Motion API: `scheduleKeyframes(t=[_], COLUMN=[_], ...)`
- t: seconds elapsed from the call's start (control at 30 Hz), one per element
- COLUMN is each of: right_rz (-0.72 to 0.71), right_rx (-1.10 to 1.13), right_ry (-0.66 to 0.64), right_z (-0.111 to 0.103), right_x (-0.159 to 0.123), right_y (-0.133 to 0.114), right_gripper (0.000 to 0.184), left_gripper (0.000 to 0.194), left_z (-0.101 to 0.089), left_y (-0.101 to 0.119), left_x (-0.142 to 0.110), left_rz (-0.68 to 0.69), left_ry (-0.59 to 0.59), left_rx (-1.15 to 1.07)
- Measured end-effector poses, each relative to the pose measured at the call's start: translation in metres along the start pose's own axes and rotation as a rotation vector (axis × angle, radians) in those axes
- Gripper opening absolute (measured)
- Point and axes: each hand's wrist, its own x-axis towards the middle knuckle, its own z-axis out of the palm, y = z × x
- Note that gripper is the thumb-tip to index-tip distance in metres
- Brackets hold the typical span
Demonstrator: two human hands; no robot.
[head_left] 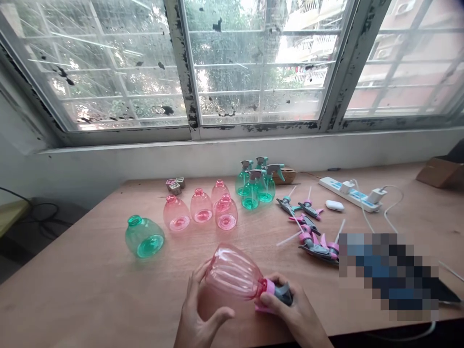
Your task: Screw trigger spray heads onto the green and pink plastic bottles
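A pink spray bottle [234,273] lies tilted on its side above the front of the table, its base to the left and its neck to the right. My right hand [295,309] grips the pink-and-grey trigger spray head [277,292] at that neck, thumb on the pink collar. At the base end is my left hand [203,309], its thumb spread away from the bottle and its fingertips beside or touching the base; contact is unclear. Several loose trigger spray heads [315,246], mostly pink and grey with thin tubes, lie to the right.
Several headless pink bottles [177,215] stand mid-table, with a green bottle [145,237] tilted to their left. Several green bottles with spray heads [250,191] stand farther back. A power strip [350,193], a white case [334,206] and a blurred-out object [391,275] are at right.
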Motion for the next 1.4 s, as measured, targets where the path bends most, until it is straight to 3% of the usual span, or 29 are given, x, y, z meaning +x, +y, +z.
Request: scheduleKeyframes(t=[0.07, 0.17, 0.27, 0.4, 0.47, 0.57, 0.67, 0.73, 0.8, 0.87, 0.97, 1.07, 1.23, 1.33, 1.4], right_rz=[-0.038, -0.064, -0.034, -0.017, -0.075, -0.259, -0.454, -0.517, -0.460, -0.294, -0.044, 0.039, -0.062, -0.219, -0.298], right_rx=[-0.124, -0.179, -0.055, 0.128, 0.019, -0.335, -0.556, -0.563, -0.457, -0.232, 0.101, 0.181, 0.062, -0.138, -0.269], right_ry=[-0.003, -0.014, -0.026, -0.070, 0.006, 0.129, 0.025, 0.052, 0.172, 0.205, 0.047, -0.056, -0.122, 0.060, 0.218], right_z=[0.000, 0.000, 0.001, 0.005, 0.004, 0.000, -0.004, -0.002, 0.003, 0.010, 0.017, 0.017, -0.001, -0.024, -0.045], right_x=[-0.001, -0.002, -0.003, -0.003, -0.006, -0.017, -0.031, -0.037, -0.040, -0.038, -0.033, -0.034, -0.040, -0.026, -0.006], right_y=[-0.001, -0.004, -0.007, -0.010, -0.011, -0.008, -0.002, 0.002, 0.004, 0.005, 0.002, -0.009, -0.047, -0.070, -0.083], right_gripper=[0.035, 0.036, 0.036, 0.040, 0.040, 0.034, 0.043, 0.044, 0.034, 0.044, 0.061, 0.059, 0.051, 0.035, 0.036], left_gripper=[0.086, 0.063, 0.047, 0.051, 0.066, 0.081, 0.072, 0.063, 0.057, 0.053, 0.051, 0.050, 0.058, 0.071, 0.075], left_z=[0.002, 0.004, 0.006, 0.005, 0.002, -0.003, -0.003, 0.003, 0.010, 0.015, 0.017, 0.016, 0.013, 0.009, 0.007], left_y=[0.003, 0.010, 0.016, 0.016, 0.012, 0.011, 0.026, 0.040, 0.052, 0.058, 0.056, 0.051, 0.034, 0.015, 0.004], left_x=[-0.001, -0.001, -0.001, -0.006, -0.009, -0.007, -0.001, 0.000, -0.002, -0.008, -0.017, -0.021, -0.010, -0.001, 0.003], left_rz=[-0.068, -0.119, -0.076, -0.010, -0.058, -0.106, -0.170, -0.194, -0.139, -0.027, 0.129, 0.152, -0.032, -0.086, -0.127], left_ry=[0.020, 0.092, 0.099, 0.069, 0.058, 0.009, -0.002, 0.039, 0.103, 0.149, 0.170, 0.164, 0.140, 0.060, -0.024], left_rx=[-0.147, -0.216, -0.216, -0.247, -0.289, -0.435, -0.442, -0.398, -0.413, -0.431, -0.382, -0.397, -0.436, -0.368, -0.321])
